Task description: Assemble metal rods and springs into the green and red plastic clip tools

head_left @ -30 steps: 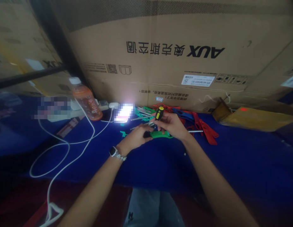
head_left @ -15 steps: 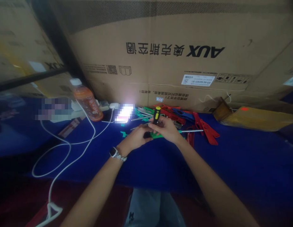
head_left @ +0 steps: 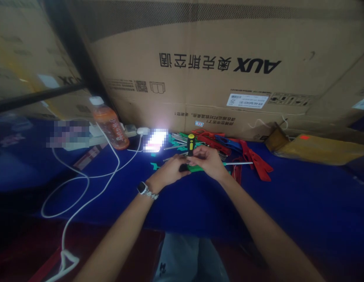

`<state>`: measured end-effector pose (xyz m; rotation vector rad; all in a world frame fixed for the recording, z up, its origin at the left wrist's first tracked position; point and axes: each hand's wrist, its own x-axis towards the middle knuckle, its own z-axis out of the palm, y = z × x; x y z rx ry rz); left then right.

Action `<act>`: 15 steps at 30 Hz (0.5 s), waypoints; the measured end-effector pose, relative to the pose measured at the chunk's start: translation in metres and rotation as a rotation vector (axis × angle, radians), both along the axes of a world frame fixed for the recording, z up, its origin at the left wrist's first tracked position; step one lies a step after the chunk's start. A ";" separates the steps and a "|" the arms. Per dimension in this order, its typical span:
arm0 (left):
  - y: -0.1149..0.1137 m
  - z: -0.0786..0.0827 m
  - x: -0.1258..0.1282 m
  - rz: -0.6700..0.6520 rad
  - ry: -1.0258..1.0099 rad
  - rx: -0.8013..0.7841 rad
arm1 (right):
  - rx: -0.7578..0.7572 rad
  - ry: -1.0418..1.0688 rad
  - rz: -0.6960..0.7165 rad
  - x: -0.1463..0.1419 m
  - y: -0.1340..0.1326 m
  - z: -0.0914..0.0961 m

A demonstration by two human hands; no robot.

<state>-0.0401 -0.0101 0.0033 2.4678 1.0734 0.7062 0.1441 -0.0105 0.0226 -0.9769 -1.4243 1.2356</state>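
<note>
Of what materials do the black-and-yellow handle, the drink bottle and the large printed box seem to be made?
Handle: probably plastic, perhaps rubber-coated; two clean colour areas suggest moulding.
Drink bottle: likely clear, slightly shiny plastic; an orange colour seems to show through.
Printed box: matt cardboard, judging by its brown surface and crease.

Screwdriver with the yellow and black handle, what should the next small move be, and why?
Probably a small, gentle turn of the screwdriver, while the left hand steadies the green piece. The screwdriver stands nearly upright over that piece, and the right hand has its fingers at the handle's lower end. The tip is hidden, so its seating can't be judged.
</note>
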 end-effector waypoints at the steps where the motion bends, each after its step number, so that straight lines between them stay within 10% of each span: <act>1: 0.000 0.000 0.000 -0.007 0.004 0.001 | -0.015 0.004 0.008 0.000 0.000 0.000; 15: -0.001 0.003 0.002 -0.067 0.012 0.033 | -0.007 0.032 -0.022 -0.006 -0.004 -0.006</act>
